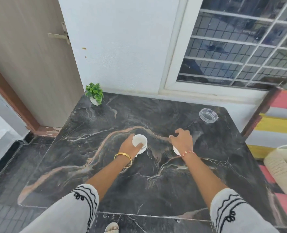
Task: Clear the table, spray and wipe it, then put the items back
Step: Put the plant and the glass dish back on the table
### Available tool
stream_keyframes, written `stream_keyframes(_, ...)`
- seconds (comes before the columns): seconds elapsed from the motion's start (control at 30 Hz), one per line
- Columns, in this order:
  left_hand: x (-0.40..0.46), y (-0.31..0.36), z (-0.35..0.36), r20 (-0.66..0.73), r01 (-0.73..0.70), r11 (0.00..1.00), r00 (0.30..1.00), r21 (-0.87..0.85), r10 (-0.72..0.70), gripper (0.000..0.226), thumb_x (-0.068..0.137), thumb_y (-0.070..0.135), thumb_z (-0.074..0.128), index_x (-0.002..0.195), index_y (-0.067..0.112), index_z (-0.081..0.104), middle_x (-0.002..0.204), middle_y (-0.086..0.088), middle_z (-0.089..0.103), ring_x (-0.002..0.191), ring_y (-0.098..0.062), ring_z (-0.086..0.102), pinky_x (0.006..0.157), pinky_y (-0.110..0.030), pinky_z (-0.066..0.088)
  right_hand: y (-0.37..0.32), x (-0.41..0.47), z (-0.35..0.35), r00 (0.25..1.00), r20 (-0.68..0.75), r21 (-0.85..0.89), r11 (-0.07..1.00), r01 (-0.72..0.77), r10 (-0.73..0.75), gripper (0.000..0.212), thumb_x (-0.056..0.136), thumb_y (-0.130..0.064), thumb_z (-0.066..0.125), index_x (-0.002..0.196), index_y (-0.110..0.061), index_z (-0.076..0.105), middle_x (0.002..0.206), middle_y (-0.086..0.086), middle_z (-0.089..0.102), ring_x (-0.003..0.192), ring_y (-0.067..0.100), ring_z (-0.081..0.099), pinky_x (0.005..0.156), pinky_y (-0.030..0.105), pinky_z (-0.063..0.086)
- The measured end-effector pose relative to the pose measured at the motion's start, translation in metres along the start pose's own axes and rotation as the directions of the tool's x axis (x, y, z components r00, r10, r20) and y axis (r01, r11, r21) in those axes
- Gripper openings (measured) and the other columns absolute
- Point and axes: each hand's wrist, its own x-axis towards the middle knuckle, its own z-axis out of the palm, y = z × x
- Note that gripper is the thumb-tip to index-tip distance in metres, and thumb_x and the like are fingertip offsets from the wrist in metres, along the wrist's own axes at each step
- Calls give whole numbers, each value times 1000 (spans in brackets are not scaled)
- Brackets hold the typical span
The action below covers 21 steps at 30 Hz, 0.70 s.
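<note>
Dark marble-patterned desk (156,182) filling centre of frame. Left hand (128,146) wrapped around small white ceramic cup (140,140) at mid-frame, grip pressed to its side; cup sitting on or just above a white saucer (142,150), contact unclear. Right hand (182,139) arched over second white cup or saucer (176,150), only a sliver showing under the wrist; fingers spread and curled downward, grip not visibly closed, cannot tell if anything is pinched.

Step in hand, judged: either lifting cups off or setting them back; no spray bottle or cloth in view to decide.

To do well: keep cup upright, support saucer together with cup or take separately, lift straight before carrying, avoid dragging on stone.

Count:
- white cups: one plain, a second piece mostly hidden
- small green artificial plant in white pot (94,94): one, upper left corner of desk
- clear glass ashtray (208,115): one, upper right of desk
- gold bangle (123,159): one, left wrist
- cream woven bag (282,167): one, right edge of frame, off desk
</note>
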Motion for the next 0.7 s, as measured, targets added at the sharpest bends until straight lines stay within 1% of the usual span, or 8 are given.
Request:
stream_keyframes(0.03,0,0,2,4,-2,1000,1000,22,2,63,87,32,58,140,10,32,144,-10,42,131,-28,40,109,-35,31,10,-2,-2,1000,1,-61,998,-26,26,47,86,-26,60,128,-7,50,130,21,45,119,39,44,97,40,40)
stream_keyframes(0.1,3,-1,3,0,-11,997,1000,83,11,71,85,32,60,143,9,26,147,-9,37,134,-26,36,110,-33,28,25,-5,-5,996,25,-99,992,-83,86,60,85,-28,61,137,-8,38,133,23,39,123,41,40,98,41,39)
stream_keyframes(0.2,11,-5,2,12,-37,986,999,161,35,77,83,29,64,144,8,23,148,-9,36,136,-26,35,110,-32,26,39,-3,-2,986,109,-47,992,-121,125,81,82,-31,66,146,-11,21,140,23,33,126,43,40,103,43,37)
stream_keyframes(0.3,13,-10,5,8,-47,984,999,170,46,77,81,26,67,143,8,25,144,-12,41,133,-29,38,109,-33,28,44,1,5,981,148,-14,992,-127,128,91,78,-31,71,148,-13,16,142,22,30,124,43,43,106,44,37)
stream_keyframes(0.43,15,-12,10,-16,-65,989,998,133,68,75,79,22,69,141,9,29,138,-14,46,129,-29,42,106,-32,30,47,9,8,988,85,-76,989,-124,130,83,82,-30,67,147,-12,18,139,22,34,122,44,45,103,45,38)
stream_keyframes(0.57,26,-12,11,-34,-64,988,997,138,69,74,80,23,68,141,8,29,140,-14,45,130,-29,41,109,-34,29,47,13,14,991,61,-73,991,-111,115,76,82,-29,66,144,-11,26,134,23,38,118,44,47,99,44,40)
stream_keyframes(0.7,40,-8,9,-41,-68,990,996,123,73,69,80,23,68,138,9,34,135,-14,50,125,-31,44,104,-34,33,45,17,15,991,57,-89,990,-113,118,76,83,-29,66,144,-11,25,133,23,38,118,43,48,99,43,41)
